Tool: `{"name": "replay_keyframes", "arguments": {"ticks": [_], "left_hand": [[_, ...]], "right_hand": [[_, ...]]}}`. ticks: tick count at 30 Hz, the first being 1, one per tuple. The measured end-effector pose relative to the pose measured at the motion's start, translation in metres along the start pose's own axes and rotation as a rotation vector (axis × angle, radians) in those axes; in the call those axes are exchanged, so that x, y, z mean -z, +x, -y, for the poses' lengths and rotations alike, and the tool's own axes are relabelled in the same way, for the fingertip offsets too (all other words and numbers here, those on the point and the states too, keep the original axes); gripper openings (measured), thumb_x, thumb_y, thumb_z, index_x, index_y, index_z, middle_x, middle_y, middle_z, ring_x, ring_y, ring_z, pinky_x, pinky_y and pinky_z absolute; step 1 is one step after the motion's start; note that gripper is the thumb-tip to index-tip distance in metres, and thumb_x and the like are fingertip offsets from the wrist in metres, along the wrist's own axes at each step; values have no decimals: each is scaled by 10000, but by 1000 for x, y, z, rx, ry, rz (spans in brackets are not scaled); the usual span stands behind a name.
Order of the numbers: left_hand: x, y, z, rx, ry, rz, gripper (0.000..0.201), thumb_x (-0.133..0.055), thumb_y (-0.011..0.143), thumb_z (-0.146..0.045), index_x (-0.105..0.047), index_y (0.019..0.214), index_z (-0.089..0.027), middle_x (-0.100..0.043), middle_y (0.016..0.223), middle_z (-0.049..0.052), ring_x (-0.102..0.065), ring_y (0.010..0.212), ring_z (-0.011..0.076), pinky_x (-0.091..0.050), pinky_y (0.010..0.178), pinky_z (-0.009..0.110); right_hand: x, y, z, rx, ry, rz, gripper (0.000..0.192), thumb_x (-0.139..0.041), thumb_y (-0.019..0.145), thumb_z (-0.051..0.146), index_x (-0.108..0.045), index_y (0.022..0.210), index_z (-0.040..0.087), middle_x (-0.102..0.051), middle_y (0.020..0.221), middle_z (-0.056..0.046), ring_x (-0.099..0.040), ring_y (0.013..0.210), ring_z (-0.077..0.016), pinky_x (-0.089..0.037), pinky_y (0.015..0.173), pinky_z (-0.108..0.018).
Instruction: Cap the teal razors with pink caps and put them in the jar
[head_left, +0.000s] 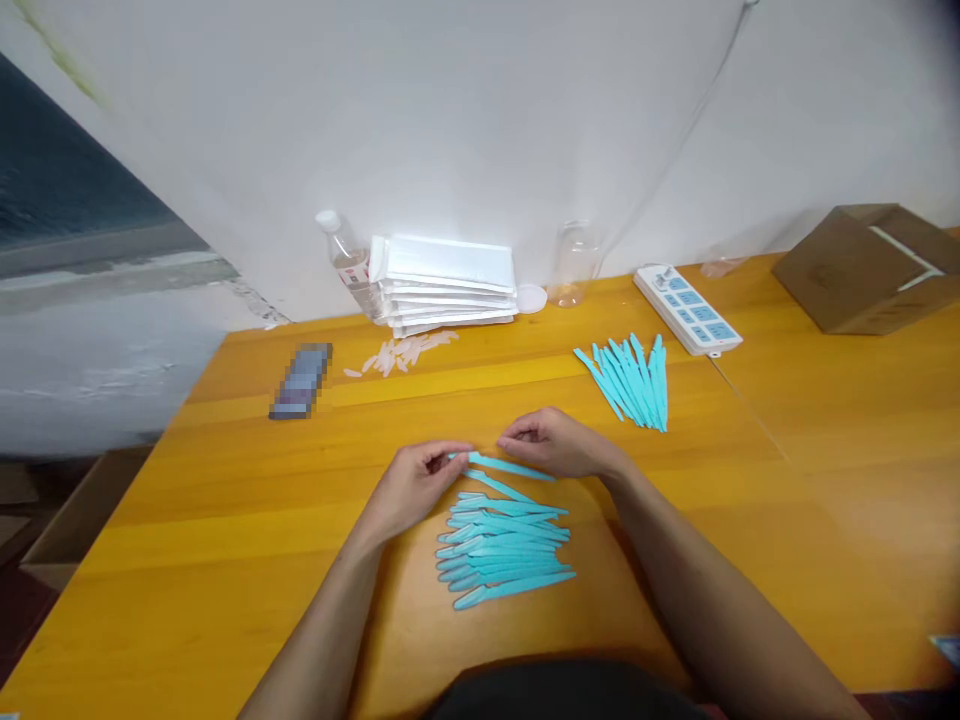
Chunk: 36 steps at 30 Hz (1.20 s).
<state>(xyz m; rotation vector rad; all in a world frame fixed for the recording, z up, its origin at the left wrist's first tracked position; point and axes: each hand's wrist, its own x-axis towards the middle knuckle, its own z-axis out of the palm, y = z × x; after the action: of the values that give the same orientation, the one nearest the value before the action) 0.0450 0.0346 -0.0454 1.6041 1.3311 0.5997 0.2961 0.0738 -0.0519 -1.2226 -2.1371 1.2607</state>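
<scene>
Between the thumb and fingers of my left hand [418, 487] is the left end of a turquoise eyebrow razor [517, 468], which lies pointing right. My right hand [556, 441] hovers just above that razor's right half, thumb and fingertips pinched together; whatever they may hold is too small to make out. A second razor [501, 487] lies slightly below the held one. Closer to my body, a spread row of razors [510, 552] has pale, see-through covers over the left ends. Farther back on the right is another bunch of turquoise razors [631, 382].
Small translucent covers [405, 352] lie scattered before a stack of white packets [450, 285]. Along the wall stand a bottle [351, 268], a clear jar [574, 265], a round white lid [531, 298], a power strip [686, 308] and a cardboard box [862, 270]. A phone [301, 380] lies left.
</scene>
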Motion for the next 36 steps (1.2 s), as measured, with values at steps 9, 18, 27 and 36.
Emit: {"name": "replay_keyframes", "arguments": {"ticks": [9, 18, 27, 36], "left_hand": [[-2, -43, 6, -140, 180, -68, 243, -591, 943, -387, -782, 1007, -251, -755, 1073, 49, -675, 992, 196, -498, 926, 301], [55, 66, 26, -123, 522, -398, 330, -563, 920, -425, -760, 1031, -185, -750, 1014, 72, -666, 834, 200, -496, 800, 301], [61, 147, 23, 98, 1075, -466, 370, -462, 938, -369, -775, 979, -176, -695, 1050, 163, -650, 989, 332, -492, 809, 402], [59, 125, 23, -68, 825, -387, 358, -452, 954, -382, -719, 1017, -152, -718, 951, 144, -665, 899, 288, -485, 808, 384]], "right_hand": [[46, -10, -32, -799, -584, -631, 385, -546, 884, 471, -745, 1079, 206, -747, 989, -152, -681, 948, -315, -479, 764, -367], [59, -18, -55, -897, -561, -605, 385, -521, 906, 417, -742, 1138, 204, -733, 1064, -190, -679, 1027, -361, -515, 826, -442], [58, -15, -57, -857, -552, -618, 332, -481, 907, 346, -756, 1031, 207, -752, 1016, -162, -694, 989, -326, -506, 814, -402], [54, -11, -51, -840, -560, -573, 349, -501, 914, 406, -739, 1083, 215, -744, 1065, -149, -685, 1015, -326, -491, 788, -381]]}}
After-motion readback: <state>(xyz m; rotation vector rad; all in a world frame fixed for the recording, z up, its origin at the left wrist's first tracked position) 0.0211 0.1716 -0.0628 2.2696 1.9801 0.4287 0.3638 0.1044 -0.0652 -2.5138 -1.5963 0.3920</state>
